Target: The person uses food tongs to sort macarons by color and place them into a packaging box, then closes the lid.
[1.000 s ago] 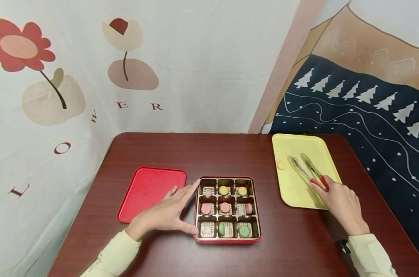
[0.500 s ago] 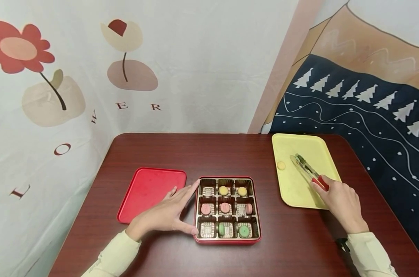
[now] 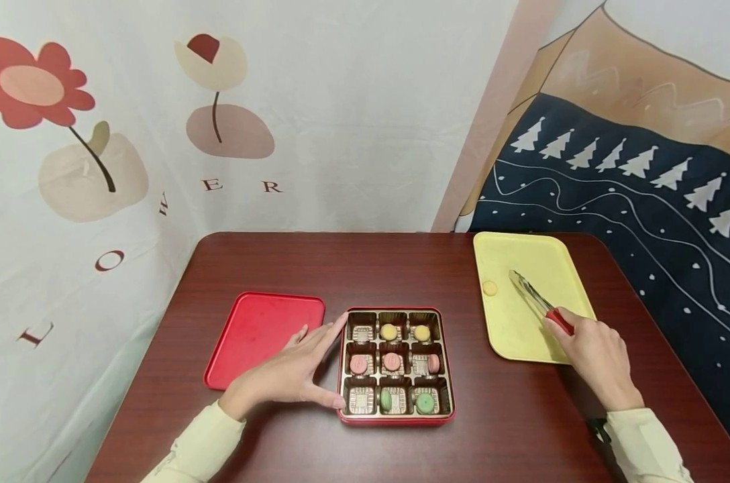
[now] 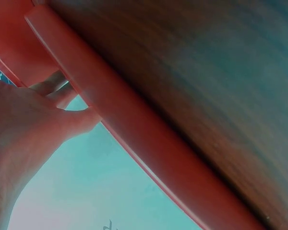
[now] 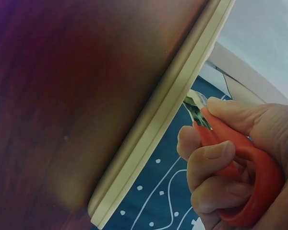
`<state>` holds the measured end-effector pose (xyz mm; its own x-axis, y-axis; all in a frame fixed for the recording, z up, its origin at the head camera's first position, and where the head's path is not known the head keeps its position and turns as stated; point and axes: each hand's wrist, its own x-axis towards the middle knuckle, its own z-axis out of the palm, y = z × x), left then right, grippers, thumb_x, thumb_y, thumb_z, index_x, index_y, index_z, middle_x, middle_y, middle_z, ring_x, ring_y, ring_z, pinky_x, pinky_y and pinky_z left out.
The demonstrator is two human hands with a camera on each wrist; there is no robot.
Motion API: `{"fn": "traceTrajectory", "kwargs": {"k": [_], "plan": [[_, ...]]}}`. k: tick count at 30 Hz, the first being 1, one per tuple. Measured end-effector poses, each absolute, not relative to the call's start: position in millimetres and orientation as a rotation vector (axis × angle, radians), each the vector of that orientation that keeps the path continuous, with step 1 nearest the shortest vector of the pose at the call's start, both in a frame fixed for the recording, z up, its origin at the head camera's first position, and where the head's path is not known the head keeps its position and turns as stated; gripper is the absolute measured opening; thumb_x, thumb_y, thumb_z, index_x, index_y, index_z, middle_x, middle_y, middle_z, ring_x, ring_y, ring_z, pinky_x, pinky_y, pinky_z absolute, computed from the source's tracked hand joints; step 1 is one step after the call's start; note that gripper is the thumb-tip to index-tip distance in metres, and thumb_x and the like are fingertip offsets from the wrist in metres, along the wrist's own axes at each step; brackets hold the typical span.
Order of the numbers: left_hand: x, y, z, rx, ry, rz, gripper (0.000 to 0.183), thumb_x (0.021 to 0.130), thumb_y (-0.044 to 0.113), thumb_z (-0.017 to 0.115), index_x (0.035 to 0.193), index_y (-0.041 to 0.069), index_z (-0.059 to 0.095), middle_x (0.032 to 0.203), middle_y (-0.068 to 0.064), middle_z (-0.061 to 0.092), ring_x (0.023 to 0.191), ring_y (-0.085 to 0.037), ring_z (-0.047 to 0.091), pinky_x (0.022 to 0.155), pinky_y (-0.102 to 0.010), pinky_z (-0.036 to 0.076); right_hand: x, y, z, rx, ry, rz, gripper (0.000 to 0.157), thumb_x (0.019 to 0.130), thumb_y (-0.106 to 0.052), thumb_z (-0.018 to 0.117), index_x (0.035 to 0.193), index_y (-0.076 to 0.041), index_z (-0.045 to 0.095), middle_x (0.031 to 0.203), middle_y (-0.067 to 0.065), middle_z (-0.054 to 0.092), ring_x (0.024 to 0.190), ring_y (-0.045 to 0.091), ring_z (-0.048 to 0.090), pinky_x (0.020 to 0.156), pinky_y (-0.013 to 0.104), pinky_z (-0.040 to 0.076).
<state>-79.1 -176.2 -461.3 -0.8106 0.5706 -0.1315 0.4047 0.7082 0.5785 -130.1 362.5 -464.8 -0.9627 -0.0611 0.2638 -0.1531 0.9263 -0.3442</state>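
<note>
"Reddish-brown wood grain marks the desk [image 3: 395,268] across the lower frame. What does it carry?"

"A yellow tray [image 3: 555,272] at right, a red lid [image 3: 274,322] left of centre, and a nine-compartment box [image 3: 395,420] at lower centre."

"How are the hands disposed?"

"The left hand [image 3: 292,376], thumb and forefinger spread wide, touches the box's left edge. The right hand [image 3: 600,355] grips the red handles of metal tongs [image 3: 535,297] over the tray, their arms close together; whether the tips hold anything cannot be told."

"And the smallest items?"

"One yellow macaron [image 3: 490,288] lies near the tray's left edge. Inside the box, two yellow macarons [image 3: 388,333] occupy the upper row, three pink macarons [image 3: 392,362] the middle row, and two green macarons [image 3: 425,403] the lower."
</note>
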Motion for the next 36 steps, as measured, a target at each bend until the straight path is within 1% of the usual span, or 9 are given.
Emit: {"fn": "traceTrajectory", "kwargs": {"k": [3,7,14,18,21,23,25,30,36], "plan": [[-80,-176,-461,0.777,2.616,0.790,0.140,0.080,0.080,0.081,0.177,0.025,-0.003,0.177,-0.014,0.029,0.163,-0.034,0.024,0.129,-0.070,0.009,-128,361,-464,0.167,-2.831,0.537,0.049,0.097,-0.025,0.085,0.133,0.007,0.073,0.083,0.033,0.070,0.053,0.029,0.051,0.047,0.039,0.034],[-80,-176,-461,0.774,2.615,0.784,0.140,0.080,0.081,0.081,0.177,0.025,-0.003,0.177,-0.013,0.028,0.164,-0.032,0.024,0.129,-0.069,0.009,-126,358,-461,0.176,-2.816,0.547,0.049,0.096,-0.024,0.086,0.132,0.008,0.074,0.068,0.022,0.066,0.052,0.027,0.045,0.048,0.038,0.031],[-79,-176,-460,0.759,2.613,0.782,0.141,0.079,0.082,0.080,0.178,0.024,-0.003,0.177,-0.012,0.028,0.164,-0.032,0.022,0.129,-0.067,0.008,-119,351,-452,0.213,-2.789,0.584,0.048,0.093,-0.022,0.089,0.128,0.007,0.076,0.062,0.014,0.064,0.053,0.032,0.055,0.047,0.039,0.034],[-78,-176,-461,0.761,2.614,0.783,0.140,0.080,0.078,0.083,0.178,0.024,-0.002,0.177,-0.012,0.028,0.164,-0.032,0.023,0.129,-0.068,0.009,-111,343,-442,0.234,-2.787,0.611,0.047,0.092,-0.021,0.090,0.129,0.006,0.077,0.074,0.022,0.072,0.054,0.032,0.056,0.047,0.039,0.035],[-78,-175,-462,0.778,2.618,0.786,0.140,0.081,0.075,0.084,0.178,0.022,-0.001,0.177,-0.013,0.029,0.163,-0.032,0.025,0.128,-0.070,0.010,-105,333,-433,0.278,-2.759,0.615,0.046,0.090,-0.020,0.091,0.127,0.003,0.079,0.092,0.027,0.077,0.055,0.027,0.056,0.046,0.038,0.037],[-78,-175,-462,0.790,2.621,0.795,0.139,0.081,0.074,0.085,0.178,0.021,0.000,0.176,-0.014,0.030,0.163,-0.032,0.026,0.128,-0.071,0.010,-101,325,-428,0.327,-2.727,0.610,0.044,0.088,-0.019,0.093,0.126,-0.001,0.080,0.093,0.023,0.079,0.055,0.024,0.055,0.046,0.039,0.039],[-79,-175,-462,0.795,2.624,0.798,0.139,0.081,0.073,0.085,0.178,0.020,0.000,0.176,-0.014,0.030,0.163,-0.032,0.026,0.128,-0.071,0.010,-97,315,-425,0.384,-2.682,0.602,0.044,0.085,-0.018,0.095,0.124,-0.004,0.082,0.098,0.021,0.080,0.059,0.028,0.064,0.046,0.042,0.044],[-79,-176,-462,0.777,2.618,0.792,0.140,0.081,0.075,0.085,0.178,0.021,-0.001,0.177,-0.013,0.029,0.164,-0.031,0.024,0.129,-0.069,0.009,-85,287,-420,0.488,-2.648,0.617,0.047,0.080,-0.019,0.098,0.124,-0.009,0.084,0.101,0.013,0.082,0.065,0.026,0.070,0.047,0.041,0.047],[-78,-176,-460,0.755,2.612,0.795,0.141,0.080,0.075,0.085,0.178,0.024,-0.002,0.177,-0.014,0.029,0.162,-0.038,0.025,0.129,-0.069,0.009,-72,261,-416,0.604,-2.640,0.605,0.048,0.080,-0.019,0.098,0.125,-0.012,0.084,0.094,0.001,0.081,0.059,0.010,0.052,0.048,0.030,0.041]]}}
